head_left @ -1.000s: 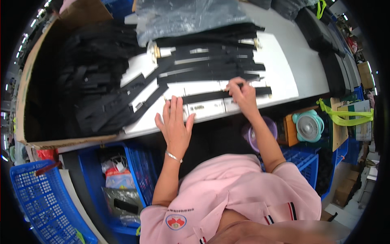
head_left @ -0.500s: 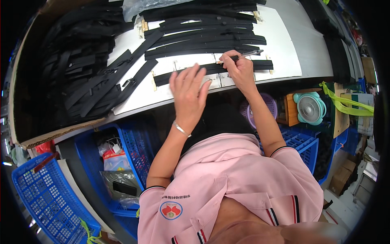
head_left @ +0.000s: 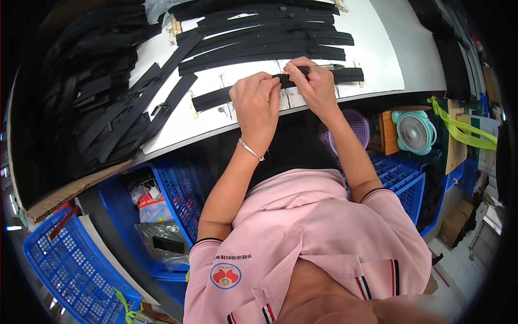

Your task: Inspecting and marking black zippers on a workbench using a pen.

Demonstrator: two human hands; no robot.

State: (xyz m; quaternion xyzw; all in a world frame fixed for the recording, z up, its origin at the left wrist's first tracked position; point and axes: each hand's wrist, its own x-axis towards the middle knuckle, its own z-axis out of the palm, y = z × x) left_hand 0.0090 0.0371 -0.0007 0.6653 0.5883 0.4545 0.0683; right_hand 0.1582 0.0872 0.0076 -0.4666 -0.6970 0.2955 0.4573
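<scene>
A black zipper (head_left: 213,100) lies straight across the near part of a marked white board (head_left: 375,43). My left hand (head_left: 256,105) is closed on the middle of that zipper, thumb and fingertips pinched together at its edge. In my right hand (head_left: 314,89) is a pen (head_left: 328,67) with a clear barrel, pointing out to the right; the fingers rest at the zipper, close beside the left fingertips. Beyond them, several more black zippers (head_left: 264,56) are laid out in rows. The spot between the two hands is partly hidden by the fingers.
A large heap of black zippers (head_left: 102,75) fills a cardboard box (head_left: 81,189) on the left. Below the table are blue baskets (head_left: 70,264), a purple basket (head_left: 353,129) and a teal fan (head_left: 415,132). A clear plastic bag (head_left: 159,11) lies at the far edge.
My left hand, open above the zipper before, has come down to the right and pinched it. My right hand keeps the pen and stays nearly in place. The view has shifted slightly.
</scene>
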